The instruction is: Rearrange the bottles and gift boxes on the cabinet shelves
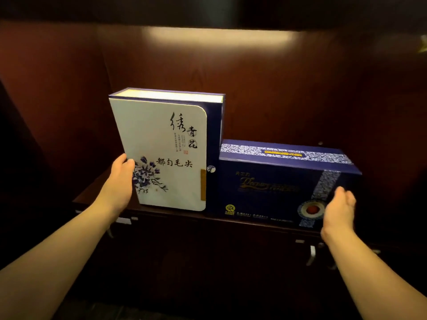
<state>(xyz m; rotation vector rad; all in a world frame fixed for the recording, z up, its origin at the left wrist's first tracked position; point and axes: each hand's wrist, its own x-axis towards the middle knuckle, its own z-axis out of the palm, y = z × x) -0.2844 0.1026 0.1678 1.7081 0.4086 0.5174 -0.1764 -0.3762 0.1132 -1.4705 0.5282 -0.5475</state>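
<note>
A tall white gift box (166,153) with blue flowers and black calligraphy stands upright on the dark wooden shelf (97,192), leaning a little to the left. My left hand (121,179) grips its left edge low down. To its right, touching it, lies a wide dark blue gift box (272,181) with gold lettering and a patterned band. My right hand (338,209) hovers with fingers apart at this box's lower right corner, in front of it; whether it touches the box is unclear.
The shelf sits in a dark brown cabinet alcove with a lit back panel (219,65). Below the shelf edge are dark cabinet doors with metal handles (310,255). No bottles are in view.
</note>
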